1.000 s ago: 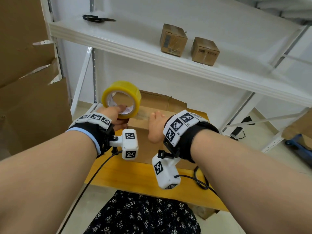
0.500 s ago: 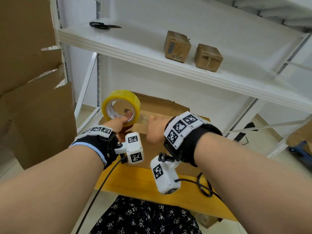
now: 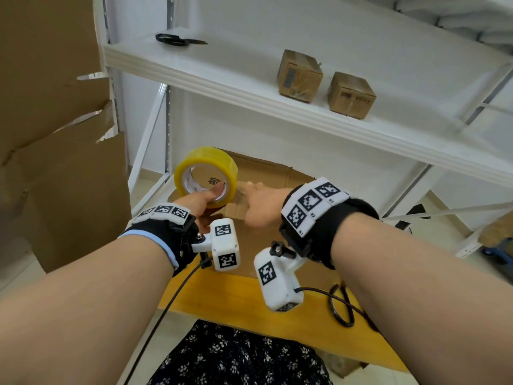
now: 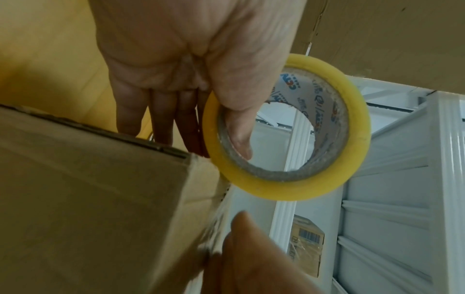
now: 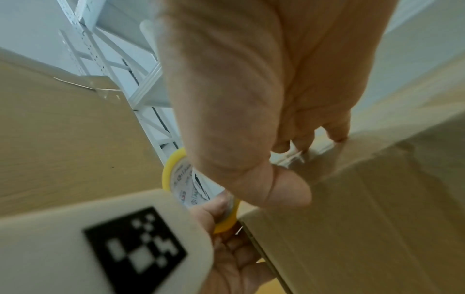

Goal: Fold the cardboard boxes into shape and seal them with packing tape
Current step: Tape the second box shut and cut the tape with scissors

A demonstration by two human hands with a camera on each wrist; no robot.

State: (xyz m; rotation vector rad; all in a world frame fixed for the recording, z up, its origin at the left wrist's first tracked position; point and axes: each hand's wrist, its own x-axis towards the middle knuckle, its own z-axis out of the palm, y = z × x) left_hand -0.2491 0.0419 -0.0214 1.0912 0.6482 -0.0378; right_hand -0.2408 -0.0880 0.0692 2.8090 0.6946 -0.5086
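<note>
A brown cardboard box (image 3: 248,255) stands on the yellow table (image 3: 222,298). My left hand (image 3: 201,201) grips a yellow roll of packing tape (image 3: 206,162) at the box's top left corner. The thumb is hooked through the roll's core and the fingers lie behind its outer face. The left wrist view shows the roll (image 4: 352,139) upright just beyond the box (image 4: 88,199). My right hand (image 3: 262,202) rests on the box top right beside the roll. In the right wrist view its fingertips (image 5: 337,136) touch a shiny strip of tape (image 5: 293,158) on the box (image 5: 365,218), thumb against the near side.
A white shelf (image 3: 249,107) overhangs the table, carrying two small sealed boxes (image 3: 299,76) (image 3: 351,95) and black scissors (image 3: 177,40). Large cardboard sheets (image 3: 55,162) lean at the left. Flattened cardboard (image 3: 266,173) lies behind the box. A black cable (image 3: 341,304) loops on the table's right.
The head view has tilted up a little. Both hands stay at the box top, the left still holding the roll beside the right hand.
</note>
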